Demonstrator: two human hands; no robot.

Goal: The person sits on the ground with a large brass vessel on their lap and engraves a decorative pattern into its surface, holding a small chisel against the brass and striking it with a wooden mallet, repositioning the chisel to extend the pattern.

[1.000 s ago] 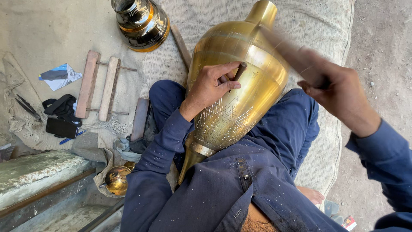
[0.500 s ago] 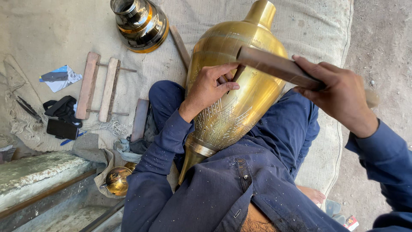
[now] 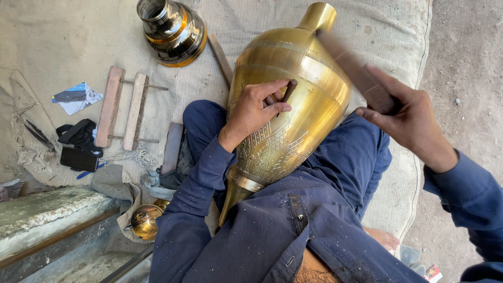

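Engraved brass vase (image 3: 293, 105) lies tilted across lap, small punch (image 3: 288, 90) against it.

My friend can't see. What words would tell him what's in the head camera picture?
A person in blue clothes sits with a big brass vase across the lap. The left hand presses a thin chisel against the vase, and the right hand holds a wooden mallet raised above it. Another brass vessel and wooden sticks lie on the cloth nearby.

Your left hand (image 3: 255, 109) pins a small chisel (image 3: 288, 89) against the big brass vase (image 3: 293, 105) lying across your lap. Your right hand (image 3: 406, 118) grips a wooden mallet (image 3: 352, 68) raised just right of it; a brass base (image 3: 173, 31) sits far left.
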